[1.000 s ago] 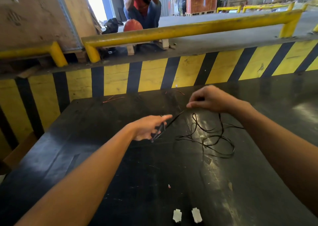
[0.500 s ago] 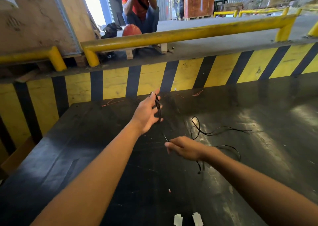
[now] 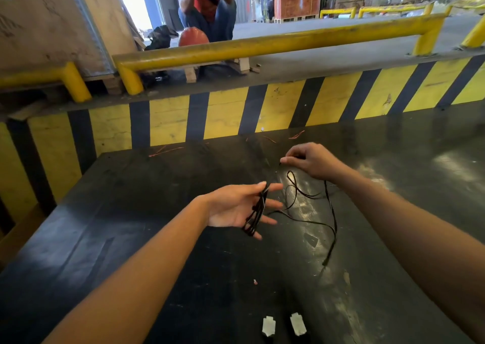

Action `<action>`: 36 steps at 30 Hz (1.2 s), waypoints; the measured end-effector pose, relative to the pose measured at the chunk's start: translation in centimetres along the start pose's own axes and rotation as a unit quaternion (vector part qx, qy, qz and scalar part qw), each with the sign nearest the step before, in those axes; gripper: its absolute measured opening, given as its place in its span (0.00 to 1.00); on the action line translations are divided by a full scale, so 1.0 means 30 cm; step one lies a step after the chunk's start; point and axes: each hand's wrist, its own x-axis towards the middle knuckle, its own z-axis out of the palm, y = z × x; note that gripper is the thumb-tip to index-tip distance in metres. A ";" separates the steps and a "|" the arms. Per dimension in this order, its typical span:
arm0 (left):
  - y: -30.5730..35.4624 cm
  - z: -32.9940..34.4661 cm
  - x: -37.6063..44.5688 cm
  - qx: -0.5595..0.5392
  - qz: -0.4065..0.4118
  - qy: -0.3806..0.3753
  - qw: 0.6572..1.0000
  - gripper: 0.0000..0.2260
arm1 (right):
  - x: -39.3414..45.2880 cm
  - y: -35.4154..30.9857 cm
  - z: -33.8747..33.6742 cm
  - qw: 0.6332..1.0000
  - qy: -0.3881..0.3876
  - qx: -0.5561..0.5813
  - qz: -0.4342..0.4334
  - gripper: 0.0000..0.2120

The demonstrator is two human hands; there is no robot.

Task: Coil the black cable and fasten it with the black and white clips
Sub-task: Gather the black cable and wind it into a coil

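Observation:
Several loops of the thin black cable point(image 3: 256, 214) lie wound around the spread fingers of my left hand point(image 3: 236, 207), palm up above the dark table point(image 3: 131, 238). The cable's loose part point(image 3: 309, 221) trails right over the table to a free end near the front. My right hand point(image 3: 312, 161) is farther back, fingers pinched on a strand of the cable. Two white clips point(image 3: 268, 326) point(image 3: 298, 323) lie side by side at the table's near edge. I see no black clip.
A yellow-and-black striped wall point(image 3: 225, 115) borders the table's far side, with yellow rails point(image 3: 262, 46) above it. A person in a red top point(image 3: 207, 8) crouches beyond, beside an orange helmet point(image 3: 193, 37). Thin reddish wire scraps point(image 3: 165, 151) lie near the far edge.
My right hand went from the near side back up to the far side, drawing cable along. My left hand dropped lower and turned palm up, with more loops around its fingers.

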 end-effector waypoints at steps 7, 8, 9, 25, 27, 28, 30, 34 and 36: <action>0.087 -0.002 0.016 -0.248 0.257 0.111 0.927 0.21 | -0.197 -0.098 0.313 0.983 -0.164 0.077 0.043 0.17; 0.097 -0.016 0.018 -0.260 0.277 0.147 0.913 0.21 | -0.225 -0.124 0.332 0.977 -0.201 0.069 0.021 0.15; 0.102 -0.034 0.019 -0.253 0.286 0.187 0.905 0.21 | -0.243 -0.142 0.338 0.972 -0.230 0.057 0.000 0.14; -0.044 -0.055 -0.023 0.135 -0.071 0.120 0.981 0.19 | 0.017 -0.051 -0.142 0.993 -0.011 -0.113 -0.034 0.12; -0.036 -0.024 -0.028 0.061 -0.044 0.036 0.997 0.17 | 0.032 -0.042 -0.087 0.994 0.034 -0.098 -0.017 0.13; -0.024 -0.009 -0.031 0.016 -0.016 0.008 1.000 0.16 | 0.028 -0.034 -0.042 0.995 0.041 -0.090 0.000 0.13; 0.008 0.017 -0.034 -0.091 0.067 -0.016 0.994 0.17 | -0.007 -0.020 0.067 0.997 0.017 -0.065 0.038 0.14; 0.078 0.021 -0.018 -0.213 0.213 0.066 0.951 0.19 | -0.173 -0.099 0.312 0.993 -0.116 0.014 0.028 0.15; 0.095 -0.003 -0.005 -0.240 0.261 0.140 0.925 0.20 | -0.250 -0.165 0.371 0.985 -0.169 0.035 -0.009 0.15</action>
